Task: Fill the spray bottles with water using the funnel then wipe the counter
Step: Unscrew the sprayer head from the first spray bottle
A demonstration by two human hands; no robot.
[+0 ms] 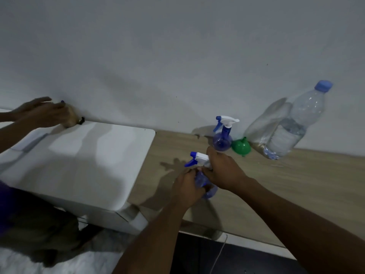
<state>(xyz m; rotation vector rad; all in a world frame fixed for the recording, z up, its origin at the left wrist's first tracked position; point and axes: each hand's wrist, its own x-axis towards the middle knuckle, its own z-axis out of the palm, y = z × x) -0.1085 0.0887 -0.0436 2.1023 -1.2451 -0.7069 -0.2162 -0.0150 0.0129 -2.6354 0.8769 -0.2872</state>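
Near the middle of the wooden counter [296, 184] I hold a small blue spray bottle [210, 191]. My left hand [187, 189] wraps its round body. My right hand [223, 171] grips its white and blue trigger head [198, 158] at the neck. A second blue spray bottle [223, 138] stands upright by the wall. Beside it on the right a green funnel [241, 146] lies on its side. A large clear water bottle [290, 127] with a blue cap stands against the wall, partly full.
A white appliance [83, 161] sits left of the counter. Another person's hands [43, 113] rest at its far left corner against the wall, on a small brownish object. A thin white cable [219, 254] hangs below the counter's front edge.
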